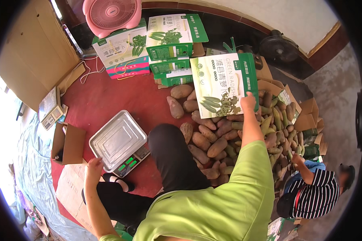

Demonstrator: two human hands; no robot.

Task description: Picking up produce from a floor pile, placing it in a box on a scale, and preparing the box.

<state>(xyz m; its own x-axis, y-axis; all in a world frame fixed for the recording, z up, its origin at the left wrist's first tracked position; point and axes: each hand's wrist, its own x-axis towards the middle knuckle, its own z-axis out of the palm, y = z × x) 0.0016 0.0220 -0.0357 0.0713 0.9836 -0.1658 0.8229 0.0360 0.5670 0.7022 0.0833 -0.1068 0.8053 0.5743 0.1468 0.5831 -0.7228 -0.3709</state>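
Note:
My right hand (248,103) reaches out over a heap of radishes and grips the edge of a flat-faced white and green carton (207,86) printed with radish pictures. The carton hides part of the heap behind it. My left hand (93,166) is beside the near left edge of a digital scale; its fingers are loosely bent, with nothing seen in them. On the scale (126,165), whose green display is lit, lies a shallow metal tray (118,138). Whether my fingers touch the tray rim, I cannot tell.
Brownish and green radishes (217,147) cover the floor to the right. Similar cartons (169,32) are stacked at the back, near a pink fan (112,16). A cardboard box (70,142) stands left of the scale. At the right, another person (315,193) in a striped shirt reaches into the heap.

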